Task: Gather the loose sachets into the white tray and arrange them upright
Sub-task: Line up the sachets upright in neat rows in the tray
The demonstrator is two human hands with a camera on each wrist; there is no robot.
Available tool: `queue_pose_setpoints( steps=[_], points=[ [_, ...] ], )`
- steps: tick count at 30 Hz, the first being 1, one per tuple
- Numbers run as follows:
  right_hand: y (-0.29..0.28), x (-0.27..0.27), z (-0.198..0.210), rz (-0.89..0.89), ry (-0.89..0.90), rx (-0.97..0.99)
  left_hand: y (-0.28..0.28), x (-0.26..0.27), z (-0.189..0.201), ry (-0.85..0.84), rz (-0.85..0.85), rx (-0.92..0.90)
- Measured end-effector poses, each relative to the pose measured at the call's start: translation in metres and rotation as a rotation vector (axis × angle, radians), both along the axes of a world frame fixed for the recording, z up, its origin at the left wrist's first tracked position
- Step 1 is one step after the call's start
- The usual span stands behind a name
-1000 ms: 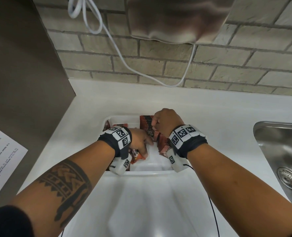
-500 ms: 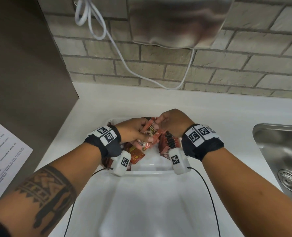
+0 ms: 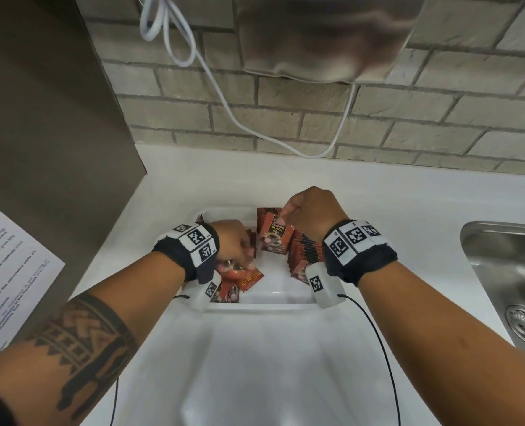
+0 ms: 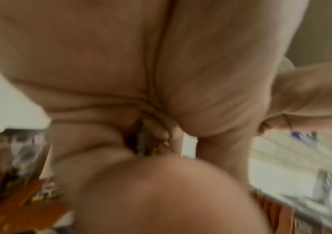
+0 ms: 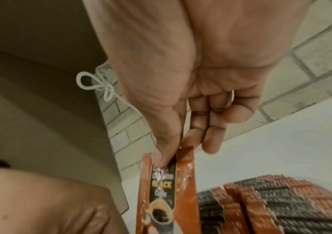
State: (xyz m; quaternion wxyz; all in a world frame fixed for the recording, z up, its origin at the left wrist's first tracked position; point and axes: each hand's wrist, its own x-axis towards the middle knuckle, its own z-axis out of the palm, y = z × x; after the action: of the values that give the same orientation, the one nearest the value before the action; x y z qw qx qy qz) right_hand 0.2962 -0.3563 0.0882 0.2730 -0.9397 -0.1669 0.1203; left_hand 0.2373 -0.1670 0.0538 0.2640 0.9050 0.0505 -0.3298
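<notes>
Two hands work inside one white tray [image 3: 255, 306] that sits on the white tabletop [image 3: 393, 210], close to the back wall. The right hand [image 3: 311, 212] pinches the top edge of one sachet [image 3: 272, 233] between thumb and fingers; the right wrist view shows a second sachet edge pressed behind it, so the pinch may take in two. The held sachet stands upright at the left end of a packed row of upright sachets [image 3: 305, 253] along the tray's right side; they are too tightly stacked to count. The left hand [image 3: 235, 241] is low in the tray's left half, fingers curled down among the loose sachets [image 3: 244, 279], about three of which show lying flat at the near left corner. The left wrist view is blurred, with something thin wedged between the fingers, so whether that hand grips one I cannot tell.

Bare tray floor shows in the near middle, between the flat pile and the row. The tabletop is open toward the near edge. One steel sink [image 3: 510, 272] lies to the right, well apart from the tray, and one printed sheet [image 3: 6, 272] at far left.
</notes>
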Motion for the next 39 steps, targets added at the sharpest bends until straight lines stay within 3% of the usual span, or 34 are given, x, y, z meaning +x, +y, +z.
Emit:
queue_pose_setpoints(
  steps=[3, 11, 34, 39],
  points=[
    [0.008, 0.001, -0.016, 0.001, 0.017, -0.132, -0.008, -0.001, 0.001, 0.022, -0.189, 0.169],
    [0.024, 0.001, -0.038, 0.113, -0.151, -0.446, -0.039, 0.01, -0.009, 0.017, -0.383, 0.192],
    [0.018, 0.011, -0.043, 0.154, -0.158, -0.416, -0.043, 0.022, -0.007, 0.069, -0.382, 0.158],
    [0.013, 0.009, -0.032, 0.123, -0.094, -0.299, -0.037, 0.02, -0.007, 0.096, -0.31, 0.079]
  ],
)
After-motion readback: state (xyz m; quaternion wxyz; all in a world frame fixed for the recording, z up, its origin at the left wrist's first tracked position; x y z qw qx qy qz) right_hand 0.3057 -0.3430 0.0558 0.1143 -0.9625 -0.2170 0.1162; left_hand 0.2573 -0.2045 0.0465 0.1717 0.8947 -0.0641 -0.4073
